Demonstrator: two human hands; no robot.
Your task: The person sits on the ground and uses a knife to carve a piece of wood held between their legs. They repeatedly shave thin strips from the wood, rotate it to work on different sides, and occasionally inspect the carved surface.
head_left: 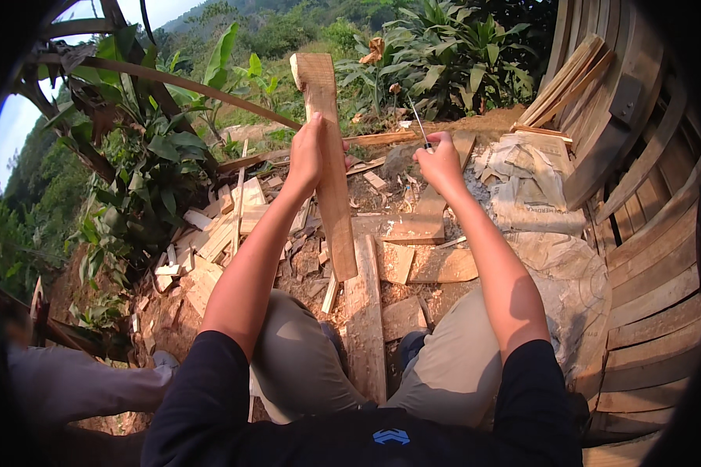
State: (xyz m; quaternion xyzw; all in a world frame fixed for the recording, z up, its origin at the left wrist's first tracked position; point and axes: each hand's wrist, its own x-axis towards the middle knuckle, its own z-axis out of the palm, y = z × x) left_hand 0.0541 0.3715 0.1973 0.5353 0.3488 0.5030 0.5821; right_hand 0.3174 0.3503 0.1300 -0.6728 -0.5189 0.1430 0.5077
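My left hand (307,158) is closed around a long, flat piece of wood (334,194), held upright in front of me. Its top end is wider and has a hooked notch on the left side; the lower end tapers a little. Out to the right, my right hand (442,165) grips a slim tool (419,123) by its dark handle. A thin, bright metal shaft or blade points up and slightly left from it; whether it is a knife or a screwdriver I cannot tell. The tool is apart from the wood.
Between my knees a narrow plank (364,319) lies on ground strewn with offcuts (210,241) and shavings. Thick wooden blocks (440,265) sit ahead. Sacks (526,187) and a curved slatted wooden wall (650,311) are at right. Another person's leg (93,381) shows at lower left.
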